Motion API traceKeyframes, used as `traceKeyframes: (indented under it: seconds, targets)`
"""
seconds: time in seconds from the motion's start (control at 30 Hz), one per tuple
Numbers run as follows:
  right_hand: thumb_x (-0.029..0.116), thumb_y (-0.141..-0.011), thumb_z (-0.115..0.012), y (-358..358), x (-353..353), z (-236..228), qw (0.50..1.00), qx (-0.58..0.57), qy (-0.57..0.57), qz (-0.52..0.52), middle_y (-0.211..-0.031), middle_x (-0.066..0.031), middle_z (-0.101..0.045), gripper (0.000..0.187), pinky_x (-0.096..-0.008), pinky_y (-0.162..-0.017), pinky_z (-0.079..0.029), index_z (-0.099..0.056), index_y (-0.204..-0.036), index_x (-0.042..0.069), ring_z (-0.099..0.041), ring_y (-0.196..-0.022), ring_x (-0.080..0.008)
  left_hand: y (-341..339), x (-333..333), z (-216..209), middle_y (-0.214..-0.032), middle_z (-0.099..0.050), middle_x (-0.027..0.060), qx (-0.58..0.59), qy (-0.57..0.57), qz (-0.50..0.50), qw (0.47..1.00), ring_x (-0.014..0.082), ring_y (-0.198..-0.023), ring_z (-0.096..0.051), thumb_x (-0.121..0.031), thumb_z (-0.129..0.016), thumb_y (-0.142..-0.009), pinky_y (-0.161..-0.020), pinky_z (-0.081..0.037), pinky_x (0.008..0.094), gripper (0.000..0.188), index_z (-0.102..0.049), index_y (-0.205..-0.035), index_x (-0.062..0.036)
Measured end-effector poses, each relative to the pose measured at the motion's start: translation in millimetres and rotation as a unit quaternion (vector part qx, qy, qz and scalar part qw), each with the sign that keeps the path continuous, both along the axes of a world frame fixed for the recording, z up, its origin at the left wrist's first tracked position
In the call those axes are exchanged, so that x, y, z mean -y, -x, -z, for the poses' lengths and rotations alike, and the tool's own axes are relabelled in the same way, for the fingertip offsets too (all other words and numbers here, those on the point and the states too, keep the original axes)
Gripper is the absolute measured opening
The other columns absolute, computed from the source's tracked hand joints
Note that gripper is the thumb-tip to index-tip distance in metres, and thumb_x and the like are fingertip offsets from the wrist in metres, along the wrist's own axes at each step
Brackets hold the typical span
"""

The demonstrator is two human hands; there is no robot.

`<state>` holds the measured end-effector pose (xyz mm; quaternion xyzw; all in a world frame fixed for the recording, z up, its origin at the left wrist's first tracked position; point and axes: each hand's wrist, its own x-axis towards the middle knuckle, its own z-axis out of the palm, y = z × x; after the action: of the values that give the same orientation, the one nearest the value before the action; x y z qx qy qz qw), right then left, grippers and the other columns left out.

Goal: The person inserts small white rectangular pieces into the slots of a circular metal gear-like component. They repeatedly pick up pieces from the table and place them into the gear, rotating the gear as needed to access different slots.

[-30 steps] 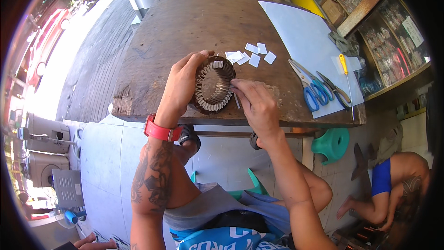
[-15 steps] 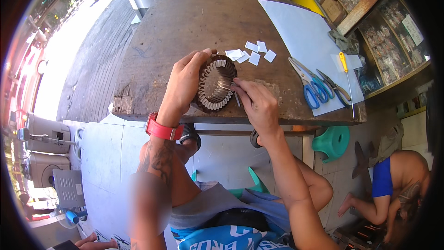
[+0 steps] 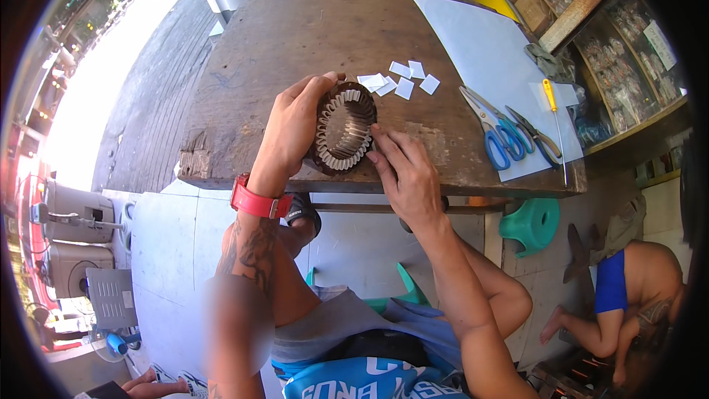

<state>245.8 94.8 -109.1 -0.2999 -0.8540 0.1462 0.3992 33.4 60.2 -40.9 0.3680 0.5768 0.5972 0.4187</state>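
My left hand (image 3: pixel 292 129) grips a round brown motor stator (image 3: pixel 344 128) lined with white paper slot liners, holding it tilted on edge on the worn wooden table (image 3: pixel 295 37). The fingertips of my right hand (image 3: pixel 402 170) press against the stator's right rim at the liners. A red watch (image 3: pixel 257 201) is on my left wrist. Several small white paper pieces (image 3: pixel 402 81) lie on the table just beyond the stator.
A large pale sheet (image 3: pixel 480 52) covers the table's right part, with blue-handled scissors (image 3: pixel 498 133), pliers (image 3: pixel 535 137) and a yellow-handled screwdriver (image 3: pixel 554 111) on it. A green plastic stool (image 3: pixel 533 223) stands below right. Another person (image 3: pixel 628 303) crouches at the right. Machines (image 3: pixel 70 236) stand left.
The stator has been turned more upright in my left hand, and my right fingers have shifted to its right rim.
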Motion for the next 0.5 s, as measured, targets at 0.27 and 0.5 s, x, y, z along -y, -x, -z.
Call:
traceKeyframes:
  seconds: [0.27, 0.5]
  targets:
    - [0.019, -0.104, -0.072, -14, -75, -12, 0.995, 0.013, 0.051, 0.090, -0.101, -0.0147, -0.074, 0.025, -0.0438, -0.085, -0.056, -0.077, -0.123, 0.004, -0.071, -0.097, -0.0339, 9, 5, 6, -0.118, -0.077, 0.0128, 0.122, 0.021, -0.046, 0.991, 0.0189, -0.104, -0.076, -0.030, -0.053, -0.109, -0.093, -0.060, 0.0313, 0.043, -0.070, -0.133, 0.0022]
    - [0.035, -0.098, -0.078, 7, -128, -12, 0.970, 0.148, 0.108, 0.157, -0.115, -0.0190, -0.074, 0.035, -0.0484, -0.100, -0.055, -0.076, -0.114, 0.003, -0.070, -0.114, -0.0391, 6, 13, -1, -0.115, -0.074, 0.0067, 0.137, 0.007, 0.006, 0.991, 0.0121, -0.093, -0.072, -0.038, -0.058, -0.112, -0.074, -0.058, 0.0263, 0.046, -0.068, -0.139, -0.0018]
